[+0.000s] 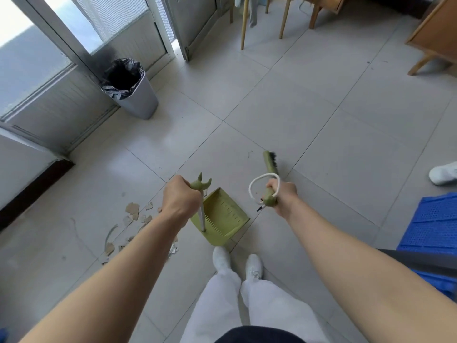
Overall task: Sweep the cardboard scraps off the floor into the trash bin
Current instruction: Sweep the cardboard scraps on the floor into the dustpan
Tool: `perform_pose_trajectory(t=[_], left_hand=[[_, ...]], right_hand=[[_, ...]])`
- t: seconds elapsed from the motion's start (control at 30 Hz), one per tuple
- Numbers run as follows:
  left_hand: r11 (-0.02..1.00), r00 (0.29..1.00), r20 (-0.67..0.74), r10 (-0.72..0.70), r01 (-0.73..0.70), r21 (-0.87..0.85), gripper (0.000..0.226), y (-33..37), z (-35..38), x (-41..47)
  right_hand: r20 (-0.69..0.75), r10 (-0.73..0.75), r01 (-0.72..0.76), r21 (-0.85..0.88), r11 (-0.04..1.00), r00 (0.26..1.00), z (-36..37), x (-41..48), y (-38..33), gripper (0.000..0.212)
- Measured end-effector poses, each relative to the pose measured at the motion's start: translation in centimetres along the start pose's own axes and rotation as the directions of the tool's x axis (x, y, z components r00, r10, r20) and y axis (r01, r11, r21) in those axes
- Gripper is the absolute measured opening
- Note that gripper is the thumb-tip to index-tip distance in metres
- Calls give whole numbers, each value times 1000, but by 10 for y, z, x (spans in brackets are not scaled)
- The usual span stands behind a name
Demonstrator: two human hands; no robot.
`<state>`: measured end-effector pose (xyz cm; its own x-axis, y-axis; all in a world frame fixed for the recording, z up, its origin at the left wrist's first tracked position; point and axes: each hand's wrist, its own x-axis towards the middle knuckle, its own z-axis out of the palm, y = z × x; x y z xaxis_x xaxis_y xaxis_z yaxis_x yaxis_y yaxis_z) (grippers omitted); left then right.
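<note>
My left hand [181, 198] grips the top of the green dustpan's upright handle. The dustpan [222, 217] rests on the tiled floor just ahead of my white shoes. My right hand [282, 194] holds the green broom handle, which has a white cord loop at its end. The broom head [270, 162] with dark bristles points away from me over the floor. Brown cardboard scraps [134, 214] lie scattered on the tiles left of the dustpan, partly hidden by my left forearm. The grey trash bin [139, 100] with a black liner stands at the far left by the glass door.
A blue plastic crate [435, 226] sits at the right edge, with another person's white shoe [442, 173] above it. Wooden chair legs [243, 26] and wooden furniture [435, 38] stand at the back. Metal-framed glass doors [74, 45] line the left.
</note>
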<state>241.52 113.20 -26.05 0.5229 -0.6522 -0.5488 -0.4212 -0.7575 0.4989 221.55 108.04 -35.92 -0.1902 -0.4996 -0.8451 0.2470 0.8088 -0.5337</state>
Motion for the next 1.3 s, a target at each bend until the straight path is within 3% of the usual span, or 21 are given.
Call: perform_pose_trajectory(t=[0.17,0.27,0.4,0.6,0.9,1.2,1.3], left_hand=[[999,999,44,32,-32,-18,19,12,1,21],[998,996,83,38,-34,-48,21,18,0,37],[999,991,124,44,-41,-31,24,33,-3,52],[993,981,161,105,-111,32,24,67,-2,71],[958,957,204,207,-241,159,12,122,36,69],[951,950,214,227,-264,162,13,193,93,70],[950,953,204,226,-261,169,13,214,109,74]], right_hand=[[-63,-39,41,38,998,997,-20,23,-24,20],[-8,3,-2,88,996,1000,-10,31,-32,25],[109,71,-74,23,997,991,25,31,-29,28],[104,65,-78,135,988,992,26,35,-42,14],[-175,-49,89,229,969,983,-36,50,-69,24],[-324,22,108,378,920,946,-132,104,-127,10],[-309,80,55,405,913,948,-152,126,-146,36]])
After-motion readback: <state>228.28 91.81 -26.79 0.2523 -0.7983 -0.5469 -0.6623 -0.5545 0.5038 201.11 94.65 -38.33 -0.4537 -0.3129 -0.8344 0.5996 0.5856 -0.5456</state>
